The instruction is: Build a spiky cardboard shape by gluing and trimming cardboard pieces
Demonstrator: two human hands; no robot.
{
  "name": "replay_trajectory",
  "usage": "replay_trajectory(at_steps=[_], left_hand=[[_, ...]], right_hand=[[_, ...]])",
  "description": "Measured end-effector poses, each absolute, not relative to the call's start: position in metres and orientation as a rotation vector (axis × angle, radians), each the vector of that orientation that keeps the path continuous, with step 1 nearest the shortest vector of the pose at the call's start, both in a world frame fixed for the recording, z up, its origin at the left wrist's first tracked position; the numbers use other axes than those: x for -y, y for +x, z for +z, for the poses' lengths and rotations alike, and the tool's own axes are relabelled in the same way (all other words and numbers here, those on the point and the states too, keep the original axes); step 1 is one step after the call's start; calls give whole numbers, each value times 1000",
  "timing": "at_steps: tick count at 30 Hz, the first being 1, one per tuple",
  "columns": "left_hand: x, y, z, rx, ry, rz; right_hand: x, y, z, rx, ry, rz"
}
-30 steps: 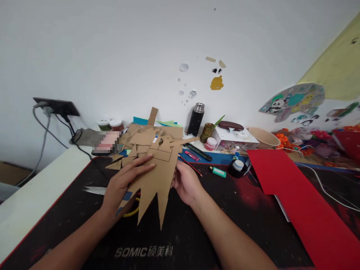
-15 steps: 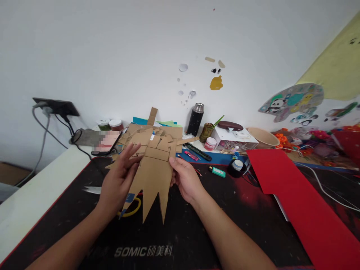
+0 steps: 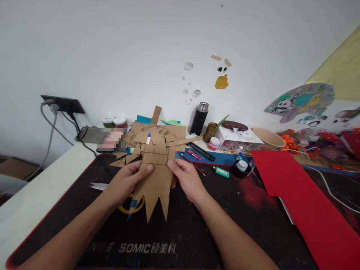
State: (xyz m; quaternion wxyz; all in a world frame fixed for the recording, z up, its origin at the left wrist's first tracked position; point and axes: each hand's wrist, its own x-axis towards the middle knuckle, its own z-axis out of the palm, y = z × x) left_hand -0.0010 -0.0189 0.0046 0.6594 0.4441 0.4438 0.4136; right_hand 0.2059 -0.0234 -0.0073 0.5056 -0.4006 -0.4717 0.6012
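Note:
A brown cardboard cutout (image 3: pixel 154 183) with a jagged, pointed lower edge is held up over the desk mat. Dark drawn lines cross its upper part, and a bit of blue shows at its lower left point. My left hand (image 3: pixel 131 180) grips its left side, thumb flat on the front. On the right side my right hand (image 3: pixel 187 178) pinches the edge, thumb in front and fingers mostly hidden behind. Behind the cutout lies a pile of cardboard scraps (image 3: pixel 180 131). Scissors with a yellow handle (image 3: pixel 132 207) lie partly under my left hand and the cutout.
Beyond the mat (image 3: pixel 197 240) stand a black thermos (image 3: pixel 200 119), a pink-lidded jar (image 3: pixel 214 143) and a white box (image 3: pixel 239 138). A red pencil (image 3: pixel 197 167) and a green eraser-like item (image 3: pixel 221 172) lie nearer. Red sheet (image 3: pixel 303 210) covers the right; a phone (image 3: pixel 111 141) lies left.
My left hand has come in from beside the cutout and closed on its left edge. My right hand keeps its hold. The view has shifted slightly left.

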Motion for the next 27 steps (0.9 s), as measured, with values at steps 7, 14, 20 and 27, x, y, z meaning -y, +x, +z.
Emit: replay_trajectory(at_steps=[7, 14, 20, 27], left_hand=[[18, 4, 5, -1003, 869, 1006], [14, 2, 6, -1011, 810, 1090], [11, 4, 0, -980, 783, 1074], [9, 5, -5, -892, 754, 1057]], right_hand=[[24, 205, -7, 1101, -961, 1507], [23, 209, -5, 1060, -971, 1514], [21, 211, -7, 1044, -992, 1510], [18, 213, -14, 999, -1030, 1490]])
